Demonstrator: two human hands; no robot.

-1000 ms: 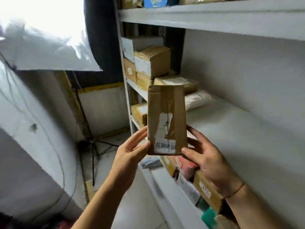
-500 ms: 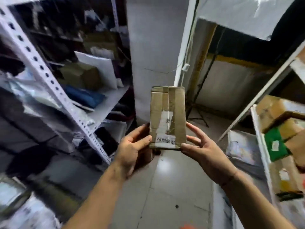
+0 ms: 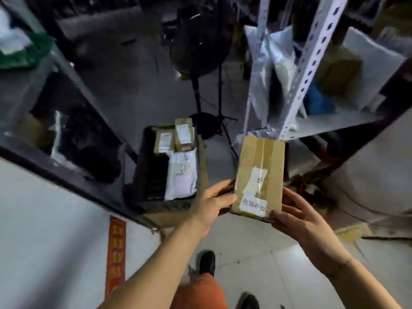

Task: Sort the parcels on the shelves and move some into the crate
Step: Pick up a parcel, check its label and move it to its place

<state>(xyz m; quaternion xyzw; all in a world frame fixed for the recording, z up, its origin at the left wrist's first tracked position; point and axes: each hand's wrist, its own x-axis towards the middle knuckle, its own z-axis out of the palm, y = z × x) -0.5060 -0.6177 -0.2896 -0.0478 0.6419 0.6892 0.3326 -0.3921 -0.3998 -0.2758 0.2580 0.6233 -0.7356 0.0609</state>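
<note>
A red strip [image 3: 115,255] with yellow letters lies low on the left. Next comes a dark crate [image 3: 142,172] on the floor. Inside it are two small brown boxes [image 3: 174,138] and a white bag [image 3: 181,175]. The left hand [image 3: 210,205] holds the near left edge of a brown parcel [image 3: 259,175], fingers bent round it. The parcel is up in the air, just right of the crate. The right hand [image 3: 296,216] grips its near right corner. A white shelf post [image 3: 307,68] stands behind.
</note>
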